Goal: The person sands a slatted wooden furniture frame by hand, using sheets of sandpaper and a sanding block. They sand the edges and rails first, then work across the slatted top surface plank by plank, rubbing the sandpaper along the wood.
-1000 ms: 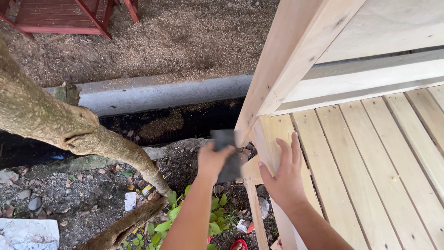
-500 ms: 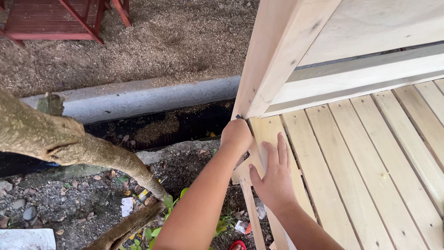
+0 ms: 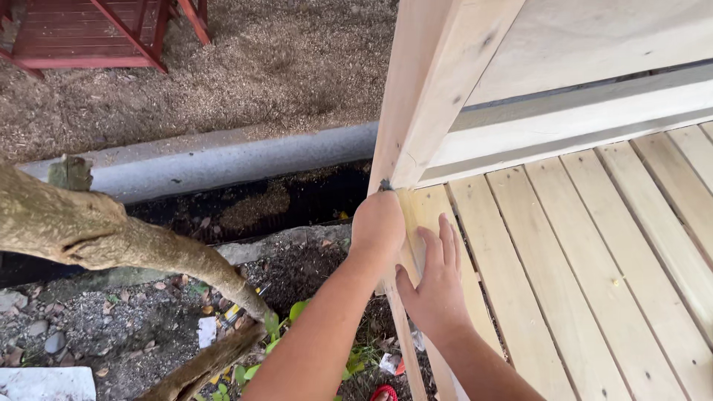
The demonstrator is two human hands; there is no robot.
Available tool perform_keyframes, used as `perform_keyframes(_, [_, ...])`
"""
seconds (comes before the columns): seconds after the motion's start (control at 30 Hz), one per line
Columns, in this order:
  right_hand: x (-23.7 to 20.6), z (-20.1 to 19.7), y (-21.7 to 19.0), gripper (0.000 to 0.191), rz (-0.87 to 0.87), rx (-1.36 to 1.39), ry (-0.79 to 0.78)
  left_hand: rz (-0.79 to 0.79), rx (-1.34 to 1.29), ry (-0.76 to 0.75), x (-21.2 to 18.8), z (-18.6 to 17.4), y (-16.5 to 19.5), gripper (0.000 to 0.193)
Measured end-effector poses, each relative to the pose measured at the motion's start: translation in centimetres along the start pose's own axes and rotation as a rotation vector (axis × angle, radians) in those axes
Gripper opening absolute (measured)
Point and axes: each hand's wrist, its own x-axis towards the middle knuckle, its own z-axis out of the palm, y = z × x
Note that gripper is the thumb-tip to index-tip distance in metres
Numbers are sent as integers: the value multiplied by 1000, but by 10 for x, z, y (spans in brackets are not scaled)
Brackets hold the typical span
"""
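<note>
Pale wooden post [image 3: 438, 82] stands upright at the corner of a slatted deck [image 3: 594, 260]. Its wood is light and fresh, almost cream in colour, with smooth planed faces, a few small dark specks and a sharp edge that runs down toward the hands. At the foot of the post a small dark object [image 3: 385, 185] shows just above the knuckles; it is too small to tell what it is.

Left hand [image 3: 377, 226] is closed into a fist right at the base of the post, against the edge of the deck. The fingers are curled under and hidden, so I cannot tell what they grip, only that the dark piece comes out from the top of the fist.

Right hand [image 3: 437, 286] lies flat on the outermost deck board [image 3: 427, 223], just beside the left hand. Its fingers are straight, slightly spread, and point up toward the post, and the thumb reaches to the left edge of the board.

Behind the post a horizontal rail [image 3: 579, 119] of the same pale wood runs to the right. Below the deck's edge there is dark soil with small green plants [image 3: 286, 319], a thick tree branch [image 3: 111, 238], a grey concrete curb [image 3: 223, 160] and sawdust-covered ground with a red wooden frame [image 3: 96, 33] at the top left.
</note>
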Motion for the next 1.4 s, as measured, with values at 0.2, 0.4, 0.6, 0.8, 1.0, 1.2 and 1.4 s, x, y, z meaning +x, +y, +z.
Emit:
perform_keyframes(0.2, [-1, 2, 9, 73, -38, 110, 56, -31, 79, -149, -2, -5, 3, 18])
perform_keyframes(0.4, [-5, 9, 30, 64, -16, 227, 124, 46, -128, 68, -26, -48, 28, 18])
perform_keyframes(0.6, [-20, -6, 65, 53, 218, 631, 361, 549, -237, 346, -68, -77, 40, 32])
perform_keyframes(0.8, [-33, -32, 74, 48, 223, 631, 451, 654, -196, 157, -86, -36, 37, 31])
perform_keyframes(1.0, [-36, -45, 70, 42, 273, 686, 470, 910, -263, -292, -192, -30, 51, 29])
perform_keyframes(1.2, [-44, -59, 84, 31, 278, 825, 397, 710, -546, -176, -99, -22, 17, 27])
perform_keyframes(1.4, [-58, -56, 59, 46, 264, 1036, 214, 287, -826, 267, -74, 25, 18, 49])
